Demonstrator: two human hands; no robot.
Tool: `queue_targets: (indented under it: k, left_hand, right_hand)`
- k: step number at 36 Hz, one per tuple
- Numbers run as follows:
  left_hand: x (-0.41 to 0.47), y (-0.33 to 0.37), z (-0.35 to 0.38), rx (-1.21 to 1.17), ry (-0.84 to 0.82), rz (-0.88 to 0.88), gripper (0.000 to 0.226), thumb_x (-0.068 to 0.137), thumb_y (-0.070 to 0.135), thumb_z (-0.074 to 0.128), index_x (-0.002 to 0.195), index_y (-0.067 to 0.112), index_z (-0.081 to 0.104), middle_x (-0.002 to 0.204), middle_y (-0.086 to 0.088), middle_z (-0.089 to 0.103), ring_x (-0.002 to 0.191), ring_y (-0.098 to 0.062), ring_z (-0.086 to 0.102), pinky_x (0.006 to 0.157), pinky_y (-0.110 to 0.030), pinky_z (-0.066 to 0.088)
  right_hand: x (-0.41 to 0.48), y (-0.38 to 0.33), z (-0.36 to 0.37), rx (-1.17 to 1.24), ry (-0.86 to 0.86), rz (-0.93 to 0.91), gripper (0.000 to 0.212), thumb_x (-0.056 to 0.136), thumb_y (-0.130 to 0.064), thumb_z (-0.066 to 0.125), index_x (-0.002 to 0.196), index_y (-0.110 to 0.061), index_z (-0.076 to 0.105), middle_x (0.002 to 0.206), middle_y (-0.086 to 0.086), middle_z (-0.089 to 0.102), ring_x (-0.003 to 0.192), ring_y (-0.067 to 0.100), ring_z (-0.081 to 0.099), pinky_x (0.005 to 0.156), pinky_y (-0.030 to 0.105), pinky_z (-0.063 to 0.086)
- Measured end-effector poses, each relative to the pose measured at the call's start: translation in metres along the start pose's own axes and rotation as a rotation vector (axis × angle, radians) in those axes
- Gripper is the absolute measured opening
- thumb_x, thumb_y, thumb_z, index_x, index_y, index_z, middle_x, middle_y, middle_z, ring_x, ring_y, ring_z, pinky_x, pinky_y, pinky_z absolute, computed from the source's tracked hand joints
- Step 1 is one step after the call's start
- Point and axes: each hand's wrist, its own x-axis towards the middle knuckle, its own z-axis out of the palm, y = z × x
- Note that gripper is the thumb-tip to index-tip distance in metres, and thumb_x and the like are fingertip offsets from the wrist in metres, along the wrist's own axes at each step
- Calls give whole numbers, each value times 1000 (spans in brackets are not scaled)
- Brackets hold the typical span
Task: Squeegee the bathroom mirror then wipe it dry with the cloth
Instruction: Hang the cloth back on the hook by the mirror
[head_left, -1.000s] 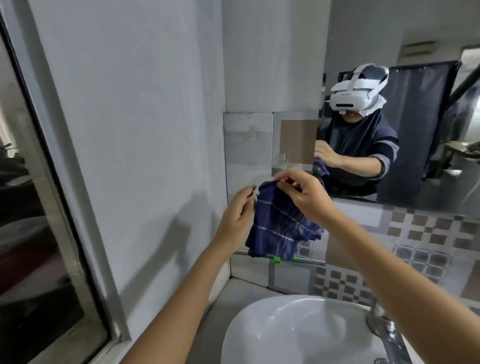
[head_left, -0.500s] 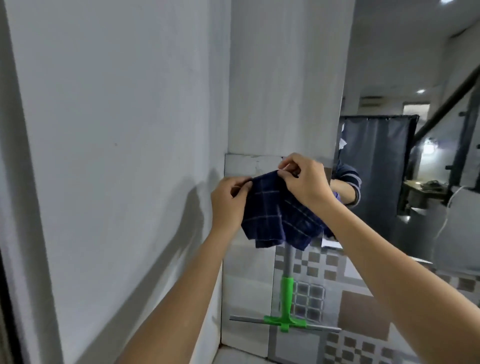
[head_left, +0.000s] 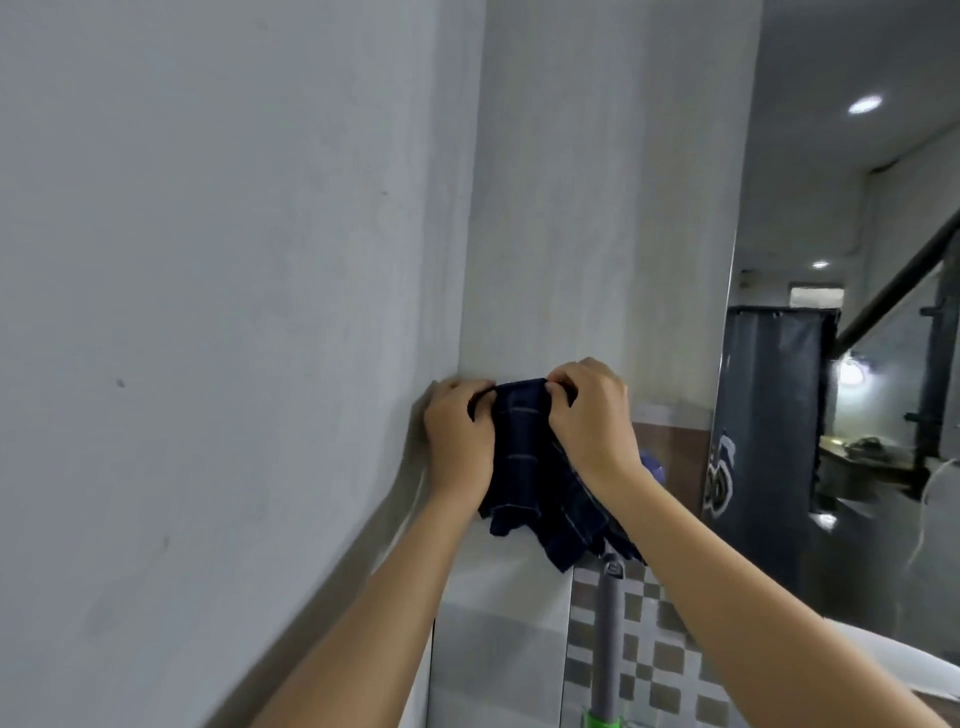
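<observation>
The left hand (head_left: 457, 436) is curled, its fingertips pinching the top left edge of a dark blue checked cloth (head_left: 540, 467). The right hand (head_left: 592, 421) is curled too, pinching the cloth's top right edge just beside the left, knuckles raised. Between them the cloth is bunched and hangs down in folds in front of the wall corner, its lower hem draping over the right forearm's near side. Below the cloth, the grey handle of a squeegee (head_left: 609, 639) stands upright against the checkered tiles (head_left: 654, 660), with a bit of its green collar showing at the bottom edge. To the right, the mirror (head_left: 831, 364) reflects a dark curtain and ceiling lights. A plain grey wall (head_left: 234, 312) fills the left.
</observation>
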Motion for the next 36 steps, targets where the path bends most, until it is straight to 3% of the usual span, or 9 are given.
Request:
queue_targets:
  k: [3, 9, 12, 15, 17, 21, 26, 32, 36]
  left_hand:
    - [-9, -9, 3, -43, -1, -6, 19, 87, 1, 54, 90, 9, 71, 86, 1, 64, 76, 8, 50, 68, 1, 34]
    - [-23, -18, 2, -137, -47, -63, 13, 85, 3, 60, 85, 8, 73, 76, 4, 66, 70, -1, 58, 63, -4, 41]
    - [-22, -17, -1, -198, -104, -137, 13, 85, 6, 62, 84, 13, 72, 77, 4, 68, 68, 6, 61, 64, -7, 46]
    - [-20, -14, -7, -247, -173, -197, 14, 87, 8, 61, 96, 13, 70, 85, 5, 68, 80, -2, 64, 73, -16, 49]
    - [-21, -10, -13, -274, -212, -221, 18, 89, 12, 58, 105, 14, 67, 93, 8, 67, 88, -3, 63, 78, -16, 49]
    - [-30, -5, -24, -351, -341, -181, 21, 94, 22, 52, 110, 18, 65, 103, 5, 68, 95, -7, 63, 82, -19, 51]
    - [-39, -8, -29, -464, -443, -189, 23, 95, 19, 49, 114, 18, 62, 108, 6, 66, 100, -4, 62, 83, -16, 49]
    - [-39, -13, -27, -363, -460, -87, 24, 94, 13, 50, 114, 24, 59, 107, 18, 62, 99, 5, 59, 83, -10, 45]
    - [-36, -16, -26, -258, -441, -64, 23, 93, 14, 52, 113, 23, 60, 106, 16, 62, 99, 2, 59, 83, -10, 45]
  right_hand:
    - [-14, 8, 0, -4, 21, -40, 18, 89, -2, 52, 88, 0, 70, 86, 10, 60, 81, 21, 53, 68, 22, 38]
    - [-38, 12, -4, 74, 19, -28, 17, 90, -5, 54, 91, -4, 72, 85, 5, 60, 78, 20, 54, 70, 24, 44]
    - [-44, 9, -5, 123, 20, 16, 17, 92, -7, 54, 94, -6, 71, 82, 0, 56, 75, 13, 51, 68, 8, 39]
    - [-52, 8, -6, 154, 12, 57, 18, 92, -7, 53, 100, -7, 70, 86, -1, 57, 76, 8, 50, 68, -3, 34]
    - [-57, 7, -4, 182, -5, 79, 21, 93, -12, 53, 108, -9, 68, 94, 0, 60, 86, 14, 54, 74, 0, 35]
    - [-66, 3, -3, 244, -48, 148, 32, 94, -31, 52, 121, -16, 59, 106, -6, 53, 107, 14, 48, 93, 25, 39]
    - [-70, 0, 3, 285, -77, 150, 37, 90, -28, 58, 125, -16, 55, 111, -4, 49, 106, 12, 49, 94, 24, 41]
    - [-71, 5, 12, 226, -52, 104, 31, 90, -18, 58, 120, -12, 58, 108, -3, 54, 97, 9, 50, 77, 4, 35]
    - [-70, 7, 13, 189, -67, 91, 29, 91, -16, 56, 119, -10, 59, 109, 2, 57, 95, 11, 50, 85, 17, 37]
